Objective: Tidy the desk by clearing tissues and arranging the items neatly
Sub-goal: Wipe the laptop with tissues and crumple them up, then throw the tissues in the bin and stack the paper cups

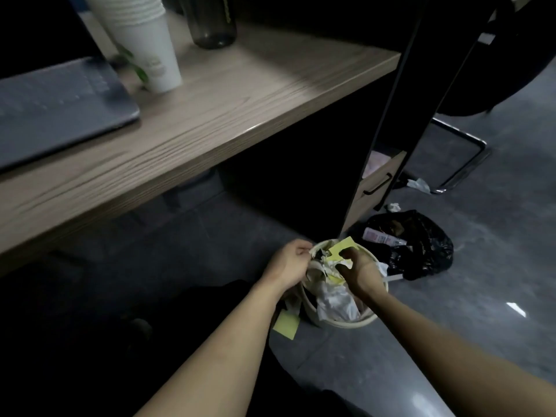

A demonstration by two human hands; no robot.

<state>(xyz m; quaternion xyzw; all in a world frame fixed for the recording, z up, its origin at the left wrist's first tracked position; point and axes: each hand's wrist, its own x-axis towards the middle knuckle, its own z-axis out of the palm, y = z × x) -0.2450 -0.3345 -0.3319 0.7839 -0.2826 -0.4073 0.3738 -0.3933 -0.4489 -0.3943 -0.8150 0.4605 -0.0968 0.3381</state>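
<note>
A cream waste bin point(368, 320) stands on the floor below the desk's right end, full of crumpled tissues point(335, 299) and yellow paper point(341, 246). Both my hands are over its mouth. My left hand point(290, 261) has curled fingers at the bin's left rim and seems to pinch a bit of paper there. My right hand point(358, 267) grips the wad of yellow paper and tissue on top of the rubbish. A yellow sticky note point(285, 323) lies on the floor by the bin's left side.
The wooden desk point(228, 109) holds a closed grey laptop point(57, 109), a stack of white paper cups point(144, 40) and a dark bottle point(212, 21). A black rubbish bag point(421, 245) lies right of the bin. Loose tissues point(418, 185) lie near a chrome chair base point(463, 164) and an open drawer point(379, 179).
</note>
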